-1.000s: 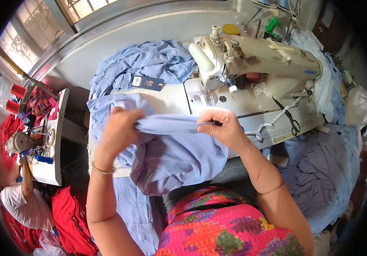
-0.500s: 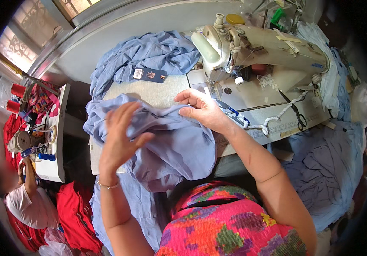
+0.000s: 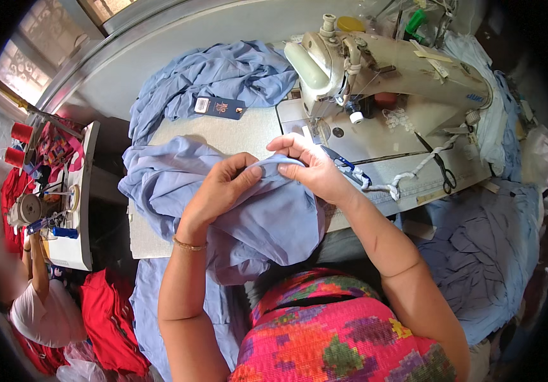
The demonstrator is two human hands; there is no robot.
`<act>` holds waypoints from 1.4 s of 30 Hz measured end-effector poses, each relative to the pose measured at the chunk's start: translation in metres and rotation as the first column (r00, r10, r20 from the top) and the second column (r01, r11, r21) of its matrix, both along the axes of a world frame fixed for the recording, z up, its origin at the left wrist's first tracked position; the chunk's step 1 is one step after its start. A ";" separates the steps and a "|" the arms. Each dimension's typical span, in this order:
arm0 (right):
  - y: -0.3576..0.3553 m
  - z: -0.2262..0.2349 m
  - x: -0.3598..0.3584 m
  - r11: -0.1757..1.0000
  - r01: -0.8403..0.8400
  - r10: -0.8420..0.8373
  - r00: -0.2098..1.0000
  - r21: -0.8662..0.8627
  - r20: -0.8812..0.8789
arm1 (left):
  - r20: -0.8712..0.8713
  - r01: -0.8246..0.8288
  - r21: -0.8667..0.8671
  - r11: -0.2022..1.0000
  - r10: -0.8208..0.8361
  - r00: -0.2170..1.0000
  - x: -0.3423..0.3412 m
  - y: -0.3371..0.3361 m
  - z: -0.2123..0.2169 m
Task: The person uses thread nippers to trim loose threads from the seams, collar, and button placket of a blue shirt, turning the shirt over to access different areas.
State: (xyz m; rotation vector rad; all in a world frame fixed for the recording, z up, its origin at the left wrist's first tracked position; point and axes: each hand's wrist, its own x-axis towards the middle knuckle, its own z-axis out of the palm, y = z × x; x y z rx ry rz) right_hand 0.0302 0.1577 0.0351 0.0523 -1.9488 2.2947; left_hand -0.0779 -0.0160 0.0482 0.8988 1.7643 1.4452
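A light blue garment (image 3: 261, 229) lies bunched over the front of the sewing table and hangs past its edge toward my lap. My left hand (image 3: 226, 184) pinches a folded edge of it between thumb and fingers. Close beside it, my right hand (image 3: 306, 167) grips the same edge, thumb on top. Just beyond my right hand stands a cream sewing machine (image 3: 407, 76), its needle area to the right of the cloth. Most of the fingertips under the fold are hidden.
Behind lies another blue garment (image 3: 216, 73) with a dark tag (image 3: 220, 107). Black scissors (image 3: 442, 169) and a twisted white cord (image 3: 407, 178) rest on the table at right. More blue cloth (image 3: 477, 254) is heaped at lower right. A co-worker (image 3: 48, 312) sits at left by red fabric (image 3: 111, 318).
My left hand was raised open over the garment; it has moved right and down and now pinches the edge beside my right hand. The right hand keeps its grip.
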 end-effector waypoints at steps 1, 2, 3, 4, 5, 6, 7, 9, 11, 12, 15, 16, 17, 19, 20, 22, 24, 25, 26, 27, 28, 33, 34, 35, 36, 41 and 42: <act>-0.002 -0.004 -0.001 0.994 0.006 -0.005 1.000 -0.110 0.009 | 0.006 -0.004 -0.003 1.000 0.004 1.000 0.001 -0.002 -0.003; -0.004 -0.007 -0.001 0.976 0.012 -0.009 1.000 -0.219 0.019 | 0.012 -0.008 -0.006 1.000 0.008 1.000 0.002 -0.003 -0.003; -0.004 -0.009 -0.002 0.968 -0.011 0.018 0.999 -0.250 0.026 | 0.032 -0.021 -0.026 0.999 0.021 0.999 0.003 -0.004 -0.002; -0.005 -0.010 -0.003 0.972 -0.004 0.010 1.000 -0.235 0.027 | 0.054 -0.033 -0.045 0.998 0.036 0.998 0.004 -0.005 0.002; -0.005 -0.011 -0.004 0.976 0.004 0.002 1.000 -0.219 0.028 | 0.076 -0.045 -0.064 0.997 0.050 0.996 0.005 -0.006 0.004; -0.005 -0.012 -0.005 0.979 0.013 -0.008 1.000 -0.203 0.028 | 0.107 -0.042 -0.015 0.999 0.044 0.993 0.004 -0.006 0.004; -0.004 -0.011 -0.005 0.990 -0.008 0.012 0.999 -0.139 0.029 | 0.136 -0.045 0.035 0.998 0.040 0.990 0.003 -0.007 0.004; 0.000 -0.007 -0.002 0.999 -0.050 0.050 0.998 -0.008 0.035 | 0.191 -0.047 0.116 0.992 0.024 0.981 0.002 -0.008 0.004; -0.003 0.000 0.000 0.998 -0.057 0.057 0.998 -0.004 0.017 | 0.242 -0.042 0.180 0.983 -0.002 0.970 0.000 -0.008 0.003; -0.004 0.002 0.001 0.998 -0.060 0.060 0.998 -0.002 0.008 | 0.222 -0.020 0.174 0.985 -0.019 0.975 0.000 -0.009 0.002; -0.001 -0.003 -0.001 0.995 0.030 -0.029 1.000 0.093 -0.010 | 0.099 0.068 0.061 0.996 -0.074 0.992 0.001 -0.008 0.003; -0.001 -0.007 -0.002 0.993 0.062 -0.059 0.998 0.100 -0.038 | 0.015 0.098 -0.041 0.994 -0.098 0.995 0.004 -0.007 0.008; -0.001 -0.012 -0.003 0.990 0.095 -0.088 0.994 0.105 -0.066 | -0.065 0.119 -0.144 0.982 -0.130 0.989 0.005 -0.006 0.012; -0.001 -0.013 -0.001 0.986 0.086 -0.074 0.993 0.140 -0.087 | -0.032 0.067 -0.172 0.983 -0.074 0.997 0.007 -0.004 0.014; -0.001 -0.010 0.001 0.984 0.043 -0.031 0.997 0.170 -0.077 | -0.016 0.041 -0.186 0.982 -0.045 0.999 0.008 -0.003 0.014; 0.001 -0.006 0.004 0.934 0.048 0.001 0.991 0.353 -0.137 | -0.212 -0.034 -0.158 0.987 0.000 0.977 0.010 -0.002 0.014; 0.004 -0.004 0.006 0.769 0.167 0.012 0.961 0.617 -0.275 | -0.421 -0.073 -0.110 0.991 0.020 0.907 0.017 -0.003 0.016; 0.002 -0.005 0.007 0.766 0.268 -0.066 0.937 0.585 -0.343 | -0.528 -0.067 -0.078 0.995 0.016 0.849 0.023 -0.002 0.017; 0.005 -0.008 0.007 0.717 0.340 -0.080 0.908 0.609 -0.412 | -0.627 -0.059 -0.046 0.997 0.017 0.779 0.029 -0.001 0.017; 0.008 -0.011 0.008 0.664 0.410 -0.088 0.873 0.625 -0.479 | -0.720 -0.044 0.016 0.999 0.041 0.693 0.034 0.003 0.014; 0.010 -0.013 0.008 0.611 0.479 -0.089 0.833 0.631 -0.546 | -0.820 -0.044 0.043 0.998 0.061 0.570 0.037 0.003 0.012; 0.012 -0.022 0.007 0.548 0.622 -0.044 0.689 0.560 -0.723 | -0.958 -0.026 0.160 0.987 0.161 0.238 0.042 -0.001 -0.010; 0.010 -0.020 0.007 0.555 0.623 -0.036 0.680 0.552 -0.732 | -0.956 -0.023 0.177 0.984 0.178 0.234 0.041 -0.002 -0.012; 0.009 -0.020 0.007 0.561 0.624 -0.028 0.671 0.544 -0.741 | -0.953 -0.027 0.171 0.985 0.172 0.250 0.041 -0.003 -0.014; 0.009 -0.022 0.008 0.572 0.604 -0.034 0.694 0.555 -0.719 | -0.950 -0.031 0.165 0.986 0.167 0.265 0.041 -0.005 -0.016; 0.008 -0.021 0.011 0.516 0.566 -0.017 0.758 0.644 -0.652 | -0.951 -0.062 0.153 0.986 0.164 0.263 0.042 -0.001 -0.010; 0.009 -0.022 0.011 0.534 0.547 -0.008 0.766 0.645 -0.643 | -0.950 -0.061 0.145 0.988 0.156 0.272 0.041 -0.002 -0.010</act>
